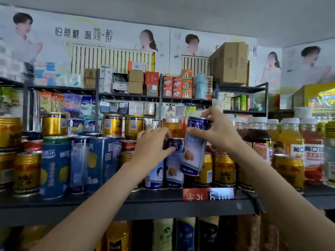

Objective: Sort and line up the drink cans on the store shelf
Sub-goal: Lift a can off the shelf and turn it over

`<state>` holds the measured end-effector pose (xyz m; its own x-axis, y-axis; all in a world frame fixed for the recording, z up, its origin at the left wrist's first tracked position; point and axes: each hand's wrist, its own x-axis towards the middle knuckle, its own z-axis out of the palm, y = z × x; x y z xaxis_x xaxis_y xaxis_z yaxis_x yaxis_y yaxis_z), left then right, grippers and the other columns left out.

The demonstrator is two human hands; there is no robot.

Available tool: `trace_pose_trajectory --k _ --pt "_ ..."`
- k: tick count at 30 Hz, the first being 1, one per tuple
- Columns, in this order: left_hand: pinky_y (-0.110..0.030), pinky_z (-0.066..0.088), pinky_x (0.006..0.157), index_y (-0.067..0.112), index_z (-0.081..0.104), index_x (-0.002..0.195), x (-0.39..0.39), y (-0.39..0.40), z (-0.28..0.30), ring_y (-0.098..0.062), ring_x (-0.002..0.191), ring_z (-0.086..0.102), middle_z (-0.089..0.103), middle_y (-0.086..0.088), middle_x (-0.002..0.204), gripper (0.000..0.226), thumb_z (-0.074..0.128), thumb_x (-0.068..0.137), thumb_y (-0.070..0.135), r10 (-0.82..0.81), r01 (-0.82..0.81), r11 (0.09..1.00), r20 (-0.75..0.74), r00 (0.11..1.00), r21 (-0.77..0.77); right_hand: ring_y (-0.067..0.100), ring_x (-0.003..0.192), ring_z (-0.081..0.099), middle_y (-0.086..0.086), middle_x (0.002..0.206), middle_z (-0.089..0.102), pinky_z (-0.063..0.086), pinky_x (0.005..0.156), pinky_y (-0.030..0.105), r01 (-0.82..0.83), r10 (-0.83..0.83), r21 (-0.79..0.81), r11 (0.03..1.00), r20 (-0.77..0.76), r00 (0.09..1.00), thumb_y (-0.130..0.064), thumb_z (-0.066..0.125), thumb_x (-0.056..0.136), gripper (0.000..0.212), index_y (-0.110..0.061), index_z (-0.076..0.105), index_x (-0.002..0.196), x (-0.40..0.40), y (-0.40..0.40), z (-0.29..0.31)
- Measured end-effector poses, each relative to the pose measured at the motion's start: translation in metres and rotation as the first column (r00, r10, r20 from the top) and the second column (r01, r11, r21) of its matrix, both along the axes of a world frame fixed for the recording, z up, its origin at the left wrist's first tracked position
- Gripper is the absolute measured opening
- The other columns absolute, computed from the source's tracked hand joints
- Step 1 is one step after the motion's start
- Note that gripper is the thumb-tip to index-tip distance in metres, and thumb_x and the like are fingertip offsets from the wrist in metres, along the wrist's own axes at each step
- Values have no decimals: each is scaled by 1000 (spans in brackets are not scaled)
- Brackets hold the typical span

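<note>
My right hand point(215, 131) grips a blue-and-white drink can point(194, 151) by its top and holds it tilted above the shelf point(154, 198). Just left of it, my left hand point(152, 145) grips the top of a matching blue-and-white can point(175, 169) that stands on the shelf, with another like it point(154, 175) beside it. Gold cans point(223, 169) stand behind and to the right. Taller blue cans with yellow fruit point(56, 165) stand at the left, next to more gold cans point(27, 171).
Gold cans point(113, 125) are stacked in a second tier behind. Bottles of orange and red drink point(291, 140) fill the shelf's right end. A red price tag point(208, 194) sits on the shelf's front edge. Boxes point(230, 62) stand on higher shelves. More bottles point(163, 234) show below.
</note>
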<state>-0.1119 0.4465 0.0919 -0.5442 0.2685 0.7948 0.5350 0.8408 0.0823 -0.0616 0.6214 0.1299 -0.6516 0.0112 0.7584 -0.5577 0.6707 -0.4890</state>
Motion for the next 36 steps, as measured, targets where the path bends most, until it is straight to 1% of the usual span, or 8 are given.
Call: trace_pose_trajectory --k 6,10,14,20,28,31,34,36 --pt "-37 28 108 26 43 133 -7 -9 -2 -14 126 39 49 7 133 52 62 85 27 -65 70 996 96 993 -47 0 65 54 -13 80 56 43 54 8 -73 68 138 988 39 997 -35 78 70 47 -15 46 98 -11 -14 -22" --pt "-37 25 107 26 52 122 -4 -24 -5 -12 119 46 54 12 122 36 60 87 23 -4 7 995 -27 1000 104 8 70 59 -9 80 58 48 61 17 -43 43 156 987 3 999 -36 77 72 46 -15 43 97 -11 -33 -29" --pt "-36 27 103 24 60 111 -3 -32 -7 -13 111 49 59 11 110 24 59 87 21 27 -25 997 -25 999 79 17 83 55 -1 91 58 49 70 28 111 -78 230 967 -149 986 -41 71 76 45 -19 37 96 -15 -59 -45" --pt "-36 27 101 24 61 112 -1 -33 -6 -15 114 49 61 9 114 26 59 86 16 35 -33 997 -28 999 66 22 106 40 6 113 50 36 76 26 200 -147 289 936 -195 970 -43 62 84 48 -15 36 114 -18 -72 -57" --pt "-35 30 100 25 59 114 -2 -33 -9 -13 109 50 61 11 111 29 60 86 18 36 -35 997 -27 999 66 23 111 35 8 117 46 30 73 22 313 -268 273 910 -191 944 -42 57 88 49 -16 33 122 -20 -73 -61" --pt "-38 30 104 24 56 121 -1 -33 -12 -14 113 49 60 9 116 35 59 87 18 32 -31 998 -13 999 62 27 114 37 11 123 42 40 69 25 369 -307 281 886 -241 921 -39 60 87 49 -13 38 123 -22 -76 -66" --pt "-45 33 105 23 51 128 1 -34 -14 -17 116 50 59 5 121 41 57 88 17 -4 3 994 7 1000 112 35 100 51 20 116 48 46 49 25 365 -287 248 897 -300 910 -34 75 73 48 -8 50 104 -29 -74 -72" --pt "-46 31 107 23 48 131 6 -33 -15 -17 121 47 55 5 127 43 55 89 18 -33 35 989 -17 999 145 35 102 50 19 116 47 48 56 25 328 -240 272 905 -311 920 -36 73 75 51 -10 46 109 -31 -69 -74"
